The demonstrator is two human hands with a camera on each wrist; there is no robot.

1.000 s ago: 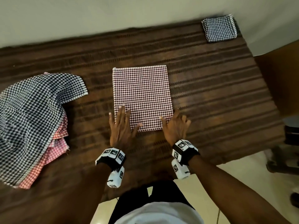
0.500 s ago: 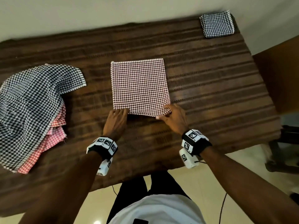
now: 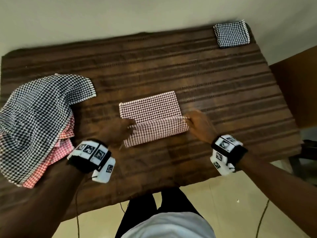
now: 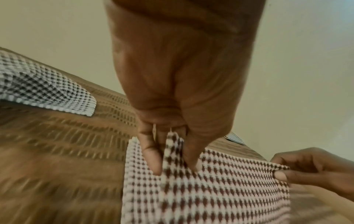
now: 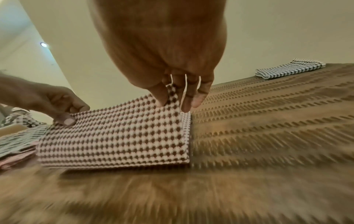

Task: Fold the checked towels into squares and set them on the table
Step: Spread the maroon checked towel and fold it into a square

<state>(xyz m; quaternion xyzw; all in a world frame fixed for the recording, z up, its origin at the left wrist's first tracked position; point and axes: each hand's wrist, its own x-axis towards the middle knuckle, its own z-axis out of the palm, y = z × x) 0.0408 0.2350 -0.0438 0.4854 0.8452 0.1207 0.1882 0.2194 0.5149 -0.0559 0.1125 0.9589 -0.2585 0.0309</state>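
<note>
Both hands pinch the near edge of the maroon checked towel point(image 3: 149, 107), my left hand point(image 3: 118, 131) at its left corner and my right hand point(image 3: 199, 125) at its right, thumb against fingers on each side, so the edge lifts level and the fold lands square. That towel lies mid-table point(image 3: 223, 100), its near half raised and curling over the flat far half. Unfolded towels wait in the pile point(image 3: 34, 117) at my left; one folded black-checked square point(image 3: 231, 34) sits in the far right corner, out of the way.
</note>
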